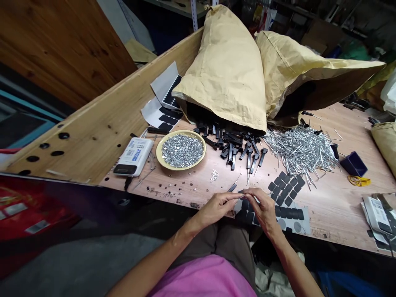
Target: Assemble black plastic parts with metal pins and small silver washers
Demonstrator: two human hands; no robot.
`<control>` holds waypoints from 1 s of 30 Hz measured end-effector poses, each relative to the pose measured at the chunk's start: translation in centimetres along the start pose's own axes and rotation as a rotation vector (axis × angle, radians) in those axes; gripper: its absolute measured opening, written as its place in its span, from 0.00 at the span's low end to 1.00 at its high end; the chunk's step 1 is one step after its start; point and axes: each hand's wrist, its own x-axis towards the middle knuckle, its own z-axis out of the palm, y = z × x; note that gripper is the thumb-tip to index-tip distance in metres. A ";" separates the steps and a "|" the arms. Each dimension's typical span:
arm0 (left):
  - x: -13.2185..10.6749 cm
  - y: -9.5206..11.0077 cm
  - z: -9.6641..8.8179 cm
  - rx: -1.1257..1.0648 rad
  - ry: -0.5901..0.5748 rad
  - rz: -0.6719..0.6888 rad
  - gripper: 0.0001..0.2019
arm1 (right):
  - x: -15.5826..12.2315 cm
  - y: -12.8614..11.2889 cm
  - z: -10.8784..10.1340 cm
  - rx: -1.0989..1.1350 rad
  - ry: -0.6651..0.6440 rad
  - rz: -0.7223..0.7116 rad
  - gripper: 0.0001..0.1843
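Pretty crowded desk (337, 198), loaded with small hardware right up toward the front edge. Left hand (220, 204) and right hand (262, 206) are brought together at the fingertips there. As for the grip, the fingers are drawn in close on both sides, but whether anything is clamped between them can't be told; it's too small to make out. Just beyond the fingertips a black-handled pin (232, 187) is laid on the desk, and a sheet of black pads (305, 214) is partly covered by the right hand.

So what could go wrong? Anything tiny being pinched could easily be dropped into the lap (233, 247), since it'd be handled so near the edge. The sheet could get dragged or creased if it's caught by the right wrist. Loose washers (214, 175) could be scattered by a careless left-hand reach. And if the heap of metal pins (303, 148) is nudged, the nearby pads could be buried, given how loosely it's piled.
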 end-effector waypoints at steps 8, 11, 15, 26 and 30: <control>-0.2 0.4 0.0 -0.035 -0.120 -0.041 0.19 | 1.0 0.4 -0.7 -0.124 -0.144 -0.173 0.26; -0.3 0.4 0.0 -0.048 -0.218 -0.089 0.19 | 1.2 0.2 -0.6 -0.057 -0.255 -0.162 0.32; -0.2 0.0 0.2 -0.154 -0.163 -0.155 0.24 | 0.9 -0.1 -0.4 0.013 -0.231 0.045 0.35; 1.9 -0.3 -1.3 -0.318 0.139 -0.180 0.29 | 1.4 2.4 1.3 0.274 -0.128 0.450 0.25; 0.9 -0.4 -3.1 -0.320 0.446 -0.082 0.28 | 2.2 3.3 1.9 0.053 -0.070 0.314 0.14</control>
